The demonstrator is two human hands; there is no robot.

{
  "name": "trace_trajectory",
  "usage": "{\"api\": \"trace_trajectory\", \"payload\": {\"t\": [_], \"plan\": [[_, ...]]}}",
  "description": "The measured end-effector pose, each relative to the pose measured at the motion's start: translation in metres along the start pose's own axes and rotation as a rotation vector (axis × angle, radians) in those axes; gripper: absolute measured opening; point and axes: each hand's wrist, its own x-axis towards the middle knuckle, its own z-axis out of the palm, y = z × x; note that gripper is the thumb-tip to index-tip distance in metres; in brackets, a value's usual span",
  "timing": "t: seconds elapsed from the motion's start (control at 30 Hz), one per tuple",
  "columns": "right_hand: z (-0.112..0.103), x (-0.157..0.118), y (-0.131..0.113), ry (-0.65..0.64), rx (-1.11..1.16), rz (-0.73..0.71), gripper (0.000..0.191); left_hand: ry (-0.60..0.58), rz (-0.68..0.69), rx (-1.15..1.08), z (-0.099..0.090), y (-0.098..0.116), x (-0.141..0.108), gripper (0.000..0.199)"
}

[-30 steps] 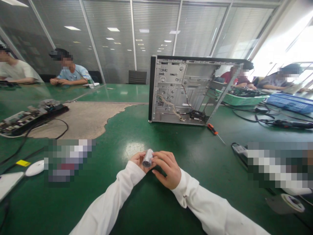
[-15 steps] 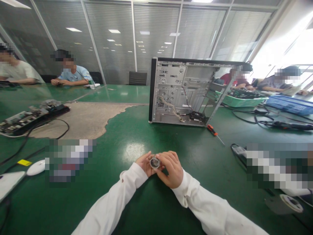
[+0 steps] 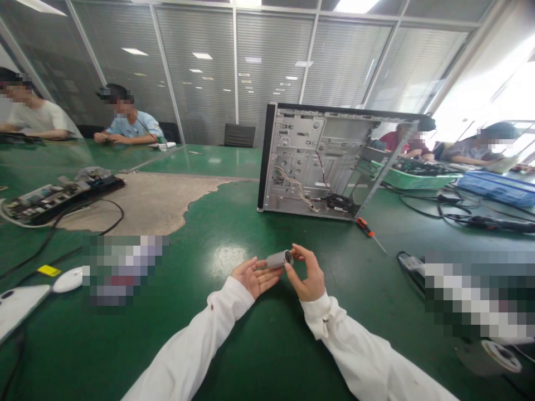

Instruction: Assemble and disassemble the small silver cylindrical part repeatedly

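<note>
A small grey metal cylinder (image 3: pixel 276 260) lies almost level above the table, its dark open end turned to the right. Under and beside it is my left hand (image 3: pixel 253 278), palm up with the fingers stretched out and touching the cylinder. My right hand (image 3: pixel 309 277) pinches the open end between thumb and fingertips. What is inside the cylinder is too dark to make out. Beyond both hands stands an opened computer case (image 3: pixel 309 161), with loose wires and a black fan-like part at its bottom.
An orange-handled screwdriver (image 3: pixel 365 227) lies by the case. To the left are a circuit board assembly (image 3: pixel 62 195), cables and a white phone-like object (image 3: pixel 20 306). On the right stand a green basket (image 3: pixel 418 178), a blue basket (image 3: pixel 497 189) and a tape roll (image 3: pixel 480 359). Several people sit around.
The cylinder has turned from facing me end-on to lying sideways, and moved up and right. My left fingers have straightened out; my right hand has shifted right to its open end.
</note>
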Motion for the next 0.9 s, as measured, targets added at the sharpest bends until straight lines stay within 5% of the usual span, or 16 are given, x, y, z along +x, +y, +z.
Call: {"api": "trace_trajectory", "payload": {"t": [0.2,0.4,0.57,0.9], "plan": [[0.007,-0.004,0.006,0.014,-0.020,0.022,0.045,0.043,0.229,0.105,-0.007,-0.003,0.005,0.036],[0.005,-0.006,-0.003,-0.093,-0.051,-0.050,0.052,0.196,0.616,0.405,-0.012,-0.013,0.015,0.045],[0.004,-0.007,-0.006,-0.198,-0.057,-0.096,0.055,0.319,0.785,0.592,-0.013,-0.014,0.018,0.038],[0.007,-0.006,-0.003,-0.318,-0.008,-0.112,0.051,0.249,1.051,1.092,-0.007,-0.018,0.005,0.025]]}}
